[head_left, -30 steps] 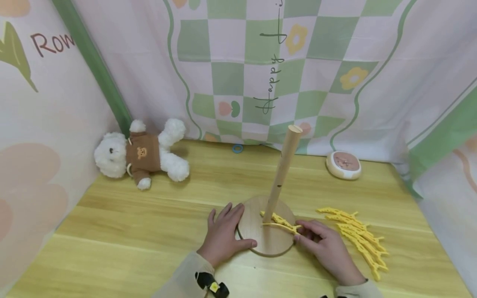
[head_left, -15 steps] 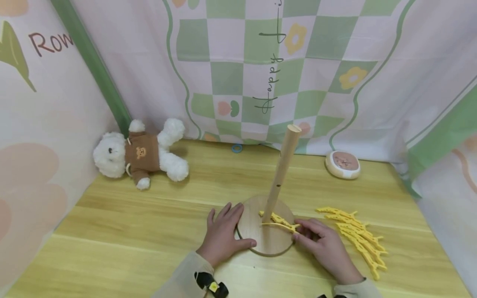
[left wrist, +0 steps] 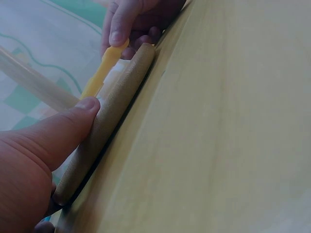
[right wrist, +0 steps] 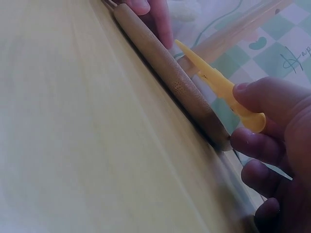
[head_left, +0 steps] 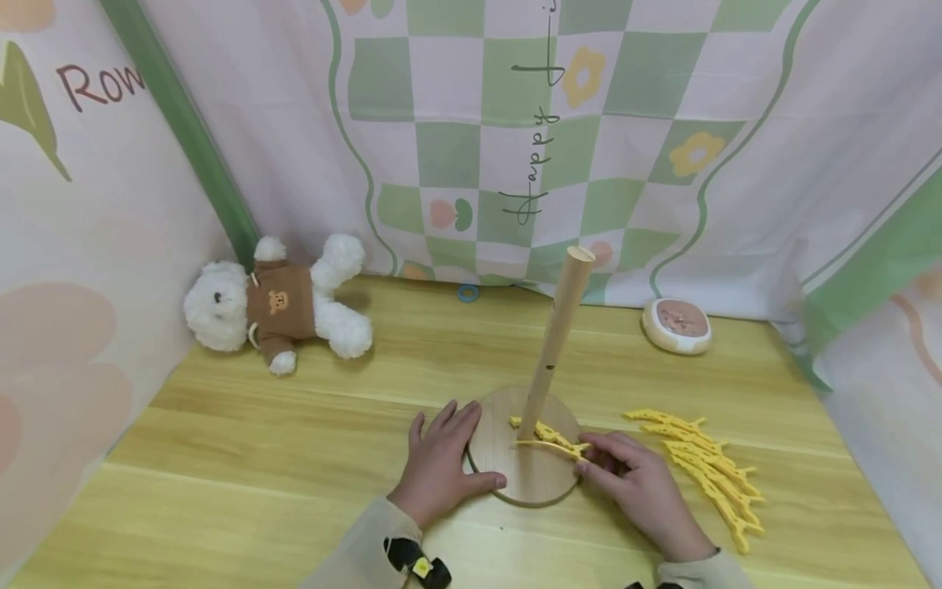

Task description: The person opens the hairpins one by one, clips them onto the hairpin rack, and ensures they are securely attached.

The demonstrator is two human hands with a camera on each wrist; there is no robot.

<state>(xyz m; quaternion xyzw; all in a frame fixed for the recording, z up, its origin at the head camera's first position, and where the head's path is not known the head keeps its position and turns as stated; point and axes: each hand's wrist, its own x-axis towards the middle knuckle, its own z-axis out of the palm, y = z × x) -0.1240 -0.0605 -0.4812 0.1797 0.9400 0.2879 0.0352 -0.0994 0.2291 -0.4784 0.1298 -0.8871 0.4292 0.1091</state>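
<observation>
A round wooden base (head_left: 537, 483) lies on the table with a pale wooden post (head_left: 559, 327) standing on it. My left hand (head_left: 445, 470) rests at the base's left rim, thumb pressing on top and fingers stretched along the edge. Between thumb and fingers, my right hand (head_left: 643, 487) pinches the forked end of a yellow plastic branch piece (right wrist: 221, 87), low over the base's right side. A thin yellow edge crosses before the post's foot, while a notched yellow part shows behind it; both meet near the right fingertips. In the right wrist view the piece's narrow tip points toward the post.
Several similar yellow branch pieces (head_left: 714, 470) lie in a fanned row right of my right hand. Farther back are a white plush toy (head_left: 283, 303) in a brown shirt, a small blue ring (head_left: 468, 293) and a white-rimmed round device (head_left: 677, 325). Printed curtains border the table.
</observation>
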